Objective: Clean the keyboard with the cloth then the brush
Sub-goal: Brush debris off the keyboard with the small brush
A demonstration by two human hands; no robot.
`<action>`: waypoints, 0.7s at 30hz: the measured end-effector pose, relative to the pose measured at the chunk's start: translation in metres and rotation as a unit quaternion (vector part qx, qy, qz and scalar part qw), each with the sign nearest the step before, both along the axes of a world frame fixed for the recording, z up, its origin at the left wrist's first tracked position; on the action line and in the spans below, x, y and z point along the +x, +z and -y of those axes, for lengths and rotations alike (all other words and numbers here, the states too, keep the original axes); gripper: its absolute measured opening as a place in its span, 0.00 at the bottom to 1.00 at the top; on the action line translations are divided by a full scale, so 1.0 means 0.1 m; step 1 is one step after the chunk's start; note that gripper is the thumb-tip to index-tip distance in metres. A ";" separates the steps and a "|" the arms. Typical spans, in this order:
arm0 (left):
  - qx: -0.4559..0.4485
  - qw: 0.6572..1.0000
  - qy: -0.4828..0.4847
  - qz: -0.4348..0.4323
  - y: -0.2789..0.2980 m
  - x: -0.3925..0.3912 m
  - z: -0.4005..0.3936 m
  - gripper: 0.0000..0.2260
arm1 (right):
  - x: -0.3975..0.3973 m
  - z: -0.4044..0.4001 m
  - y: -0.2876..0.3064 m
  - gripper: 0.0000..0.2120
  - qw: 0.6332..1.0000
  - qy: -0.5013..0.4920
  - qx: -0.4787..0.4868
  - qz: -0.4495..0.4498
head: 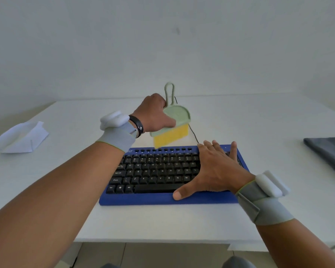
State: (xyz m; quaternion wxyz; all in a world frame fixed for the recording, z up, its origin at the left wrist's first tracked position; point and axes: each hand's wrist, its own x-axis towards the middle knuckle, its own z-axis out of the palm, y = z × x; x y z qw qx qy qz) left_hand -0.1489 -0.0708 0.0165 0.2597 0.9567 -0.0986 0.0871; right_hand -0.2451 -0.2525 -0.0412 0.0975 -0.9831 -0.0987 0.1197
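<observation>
- currently, left hand (pixel 155 115) grips green brush (pixel 172 120), yellow bristles just above keyboard (pixel 162 171) top row.
- right hand (pixel 215 169) lies flat, fingers spread, pressing the keyboard's right end.
- keyboard sits mid-table (pixel 182 225).
- white cloth (pixel 21 137) lies far left; dark folded fabric (pixel 329 151) at right edge.

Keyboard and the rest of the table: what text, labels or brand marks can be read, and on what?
"Caps Lock", "Shift", "Ctrl", "Alt": left keys of the keyboard.
"Q W E R T Y", "A S D F G H J K L", "Z X C V B N M": its letter rows.
Brand mark at its top left: cut off, unreadable.
Black wristband mark: too small.
</observation>
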 end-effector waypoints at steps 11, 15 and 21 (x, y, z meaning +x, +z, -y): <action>0.071 0.996 0.054 -0.012 -0.15 -0.08 -0.16 0.19 | -0.03 0.03 -0.03 0.77 1.000 -0.008 -0.011 -0.001; 0.014 0.998 0.052 0.026 -0.02 -0.20 -0.16 0.21 | -0.01 0.02 -0.02 0.78 1.000 -0.011 -0.006 0.002; -0.031 0.996 -0.041 -0.074 -0.15 -0.42 -0.17 0.18 | -0.06 -0.04 -0.07 0.76 1.000 0.009 0.025 0.012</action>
